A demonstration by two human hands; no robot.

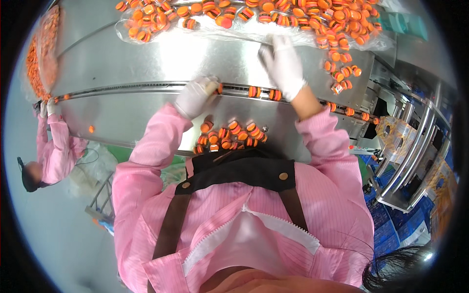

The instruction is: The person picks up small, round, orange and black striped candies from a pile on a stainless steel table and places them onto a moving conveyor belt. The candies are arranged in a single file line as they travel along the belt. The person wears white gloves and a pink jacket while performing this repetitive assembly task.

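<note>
My left hand [194, 97], in a white glove, is at the narrow conveyor track [239, 90]. Its fingers are closed against a small burger-shaped candy [220, 88], orange with a dark middle layer. Farther right, several similar wrapped candies [275, 94] sit in a row along the track. My right hand [284, 68], also gloved and slightly blurred, reaches over the metal table just short of the big candy pile [303, 19]. Its fingers are stretched out with the thumb apart, and nothing shows in them. A smaller heap of candies [234, 134] lies close to my apron.
Clear plastic film [210, 34] lies under the far pile. A teal scoop-like container [403, 25] lies at the far right. Steel rails of a machine [410, 151] stand right of the table. At the far left, a co-worker's gloved hands [49, 106] are beside a large candy bag [46, 53].
</note>
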